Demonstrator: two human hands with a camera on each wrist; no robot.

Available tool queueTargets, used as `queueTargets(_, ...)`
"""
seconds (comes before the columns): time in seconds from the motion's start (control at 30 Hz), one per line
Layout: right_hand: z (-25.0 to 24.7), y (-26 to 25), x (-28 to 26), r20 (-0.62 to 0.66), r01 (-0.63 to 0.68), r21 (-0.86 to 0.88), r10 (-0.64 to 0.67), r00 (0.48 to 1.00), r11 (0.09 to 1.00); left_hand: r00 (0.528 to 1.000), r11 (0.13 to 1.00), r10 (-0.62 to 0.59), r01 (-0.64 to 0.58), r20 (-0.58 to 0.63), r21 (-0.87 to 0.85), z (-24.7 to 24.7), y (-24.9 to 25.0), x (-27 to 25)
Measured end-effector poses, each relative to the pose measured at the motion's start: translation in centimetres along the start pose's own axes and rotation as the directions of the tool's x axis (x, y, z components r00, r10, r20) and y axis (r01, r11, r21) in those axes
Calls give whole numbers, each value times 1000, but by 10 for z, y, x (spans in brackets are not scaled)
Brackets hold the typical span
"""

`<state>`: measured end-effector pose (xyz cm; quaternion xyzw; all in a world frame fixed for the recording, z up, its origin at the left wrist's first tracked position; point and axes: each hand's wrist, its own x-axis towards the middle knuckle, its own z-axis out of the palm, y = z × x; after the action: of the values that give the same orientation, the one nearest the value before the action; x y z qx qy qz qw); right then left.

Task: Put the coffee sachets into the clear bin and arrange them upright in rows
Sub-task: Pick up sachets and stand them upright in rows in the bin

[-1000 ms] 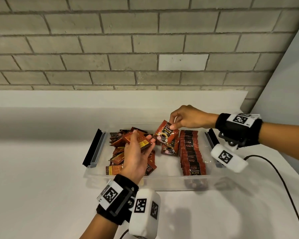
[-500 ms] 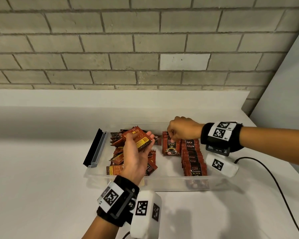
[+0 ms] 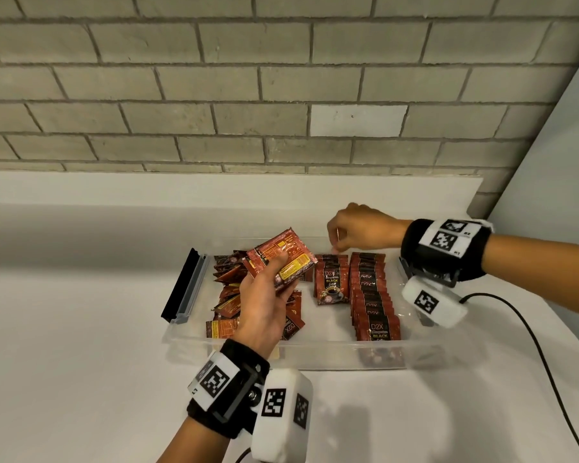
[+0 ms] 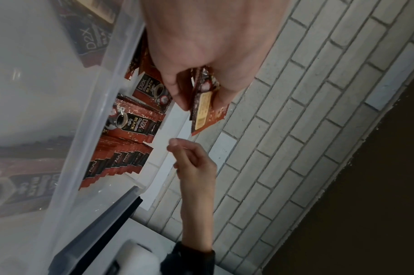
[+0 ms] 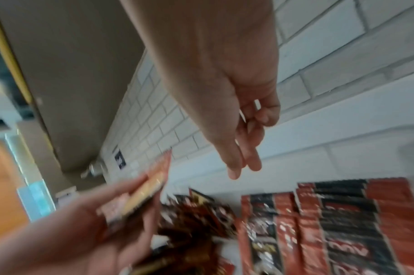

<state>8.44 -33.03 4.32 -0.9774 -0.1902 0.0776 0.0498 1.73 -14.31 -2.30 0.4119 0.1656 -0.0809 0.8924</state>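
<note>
A clear bin [image 3: 315, 349] lies on the white counter. Inside it, a long row of upright red-and-black coffee sachets [image 3: 371, 295] runs along the right side, and a short second row [image 3: 331, 282] stands beside it. Loose sachets [image 3: 226, 289] are heaped at the bin's left end. My left hand [image 3: 271, 274] holds a small stack of sachets [image 3: 279, 259] above the heap, thumb on top; the stack [image 4: 202, 104] also shows in the left wrist view. My right hand [image 3: 341, 240] hovers over the far end of the short row, fingers relaxed and empty [image 5: 243, 167].
A black and grey latch [image 3: 184, 289] juts from the bin's left end. A black cable [image 3: 532, 329] trails over the counter at the right. A white upstand and a brick wall [image 3: 281, 95] close off the back, and a grey panel stands at the far right.
My right hand set its sachet into the short row, let go and lifted clear. My left hand raised its stack a little.
</note>
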Motion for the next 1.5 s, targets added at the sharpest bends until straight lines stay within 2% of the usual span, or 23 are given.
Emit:
queueTargets(0.13,-19,-2,-11,-84,95,281,-74,994,955,999,998,8,-11,47,70,2,0,-3)
queueTargets(0.27,-22,-2,-17,-54,91,485,-74,996,870,996,995,-3,-5,85,100,5,0,-6)
queueTargets(0.47,-22,-1,-18,-102,284,491,-270,957,824,975,989,-91,64,202,134,8,0,-11)
queueTargets(0.6,-22,-4,-18,-53,320,532,-347,936,784,962,974,-150,104,227,203,10,0,-11)
queueTargets(0.7,-24,-3,-15,-75,336,535,-353,933,775,959,970,-177,131,221,207,10,0,-11)
queueTargets(0.8,-31,3,-12,-61,266,574,-283,957,775,984,985,-130,113,125,132,9,0,-9)
queueTargets(0.93,-31,11,-5,39,136,470,-174,984,872,999,998,-40,41,-24,45,6,1,-2)
queueTargets(1.07,-14,10,4,183,45,321,-109,977,946,999,999,15,-14,-39,45,6,2,-4)
queueTargets(1.13,-4,8,8,217,33,250,-89,972,968,999,999,29,-27,-40,47,5,2,-4)
queueTargets(1.27,11,3,16,236,40,134,-71,969,990,998,999,37,-35,-53,37,5,2,-4)
queueTargets(1.5,18,4,20,183,24,71,-36,982,997,999,1000,31,-31,-38,5,5,0,-1)
